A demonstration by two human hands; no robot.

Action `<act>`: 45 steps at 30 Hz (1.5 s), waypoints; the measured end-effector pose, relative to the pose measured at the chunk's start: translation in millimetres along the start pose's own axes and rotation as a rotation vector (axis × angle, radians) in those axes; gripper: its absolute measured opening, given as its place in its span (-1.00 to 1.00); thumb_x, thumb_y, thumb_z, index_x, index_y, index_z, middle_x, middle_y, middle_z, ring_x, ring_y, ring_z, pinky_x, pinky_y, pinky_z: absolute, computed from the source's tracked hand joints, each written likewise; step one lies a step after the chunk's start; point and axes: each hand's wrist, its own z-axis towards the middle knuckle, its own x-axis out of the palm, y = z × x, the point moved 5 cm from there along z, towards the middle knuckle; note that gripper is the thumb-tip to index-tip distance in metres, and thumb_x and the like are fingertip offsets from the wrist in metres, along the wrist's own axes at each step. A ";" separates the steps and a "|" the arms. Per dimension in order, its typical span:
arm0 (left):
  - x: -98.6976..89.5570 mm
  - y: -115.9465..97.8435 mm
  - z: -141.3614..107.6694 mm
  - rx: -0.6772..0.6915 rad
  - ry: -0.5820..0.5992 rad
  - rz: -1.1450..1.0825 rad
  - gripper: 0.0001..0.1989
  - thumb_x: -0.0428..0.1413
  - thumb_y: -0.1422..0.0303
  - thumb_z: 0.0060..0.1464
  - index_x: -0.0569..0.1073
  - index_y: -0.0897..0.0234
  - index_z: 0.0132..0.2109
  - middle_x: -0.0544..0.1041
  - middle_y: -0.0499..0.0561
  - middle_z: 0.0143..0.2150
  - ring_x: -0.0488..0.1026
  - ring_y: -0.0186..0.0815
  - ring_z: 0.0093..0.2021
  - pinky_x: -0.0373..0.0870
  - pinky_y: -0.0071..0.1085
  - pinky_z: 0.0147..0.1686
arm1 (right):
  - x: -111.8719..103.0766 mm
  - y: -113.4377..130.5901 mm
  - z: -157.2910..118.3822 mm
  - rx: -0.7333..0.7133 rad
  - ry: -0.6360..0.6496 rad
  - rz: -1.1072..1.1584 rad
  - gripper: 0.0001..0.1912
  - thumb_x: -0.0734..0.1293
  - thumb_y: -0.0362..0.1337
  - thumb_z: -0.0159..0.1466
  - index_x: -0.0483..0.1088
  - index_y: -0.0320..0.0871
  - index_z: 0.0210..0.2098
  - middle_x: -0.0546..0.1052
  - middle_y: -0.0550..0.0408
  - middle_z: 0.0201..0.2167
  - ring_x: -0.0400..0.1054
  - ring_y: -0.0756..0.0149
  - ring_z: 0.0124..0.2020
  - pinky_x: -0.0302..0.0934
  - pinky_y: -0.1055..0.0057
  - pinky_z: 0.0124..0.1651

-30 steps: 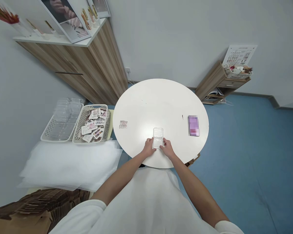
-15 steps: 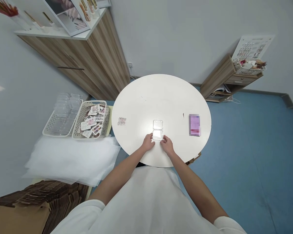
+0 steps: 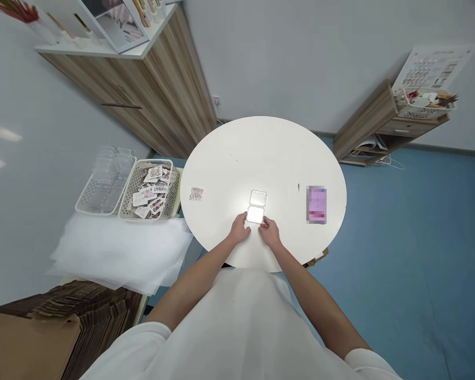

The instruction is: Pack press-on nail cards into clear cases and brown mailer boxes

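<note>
A small clear plastic hinged case [image 3: 255, 215] lies unfolded near the front of the white round table [image 3: 261, 153], its lid half pointing away from me and its near half bright with glare. My left hand [image 3: 239, 229] grips the left edge of the near half, fingers along its side and thumb by the front corner. At the right edge, my right hand [image 3: 269, 231] pinches the case the same way. To the left on the tabletop lies a small card of press-on nails [image 3: 197, 194]. A purple, pixelated rectangular item [image 3: 317, 205] sits at the right.
Left of the table stand a white basket [image 3: 123, 214] of nail cards and a basket of clear plastic cases [image 3: 103, 190]. Translucent sheets [image 3: 119, 248] and folded brown cardboard [image 3: 27, 338] are nearer me. A wooden cabinet [image 3: 182, 79] and a small shelf unit [image 3: 380, 121] stand behind.
The case has turned slightly, its lid half now leaning a little to the right. Both hands keep to its sides. My view has shifted a little.
</note>
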 end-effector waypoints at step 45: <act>-214.4 101.1 37.8 -0.199 -0.138 -0.414 -0.35 0.06 0.58 -0.17 0.16 0.31 0.14 0.20 0.18 0.17 0.19 -0.20 0.14 0.16 -0.25 0.10 | 220.1 100.5 46.3 0.210 0.036 0.458 -0.44 0.29 -0.39 -0.04 0.24 -0.09 0.00 0.28 -0.01 0.09 0.22 0.25 0.06 0.16 0.25 0.06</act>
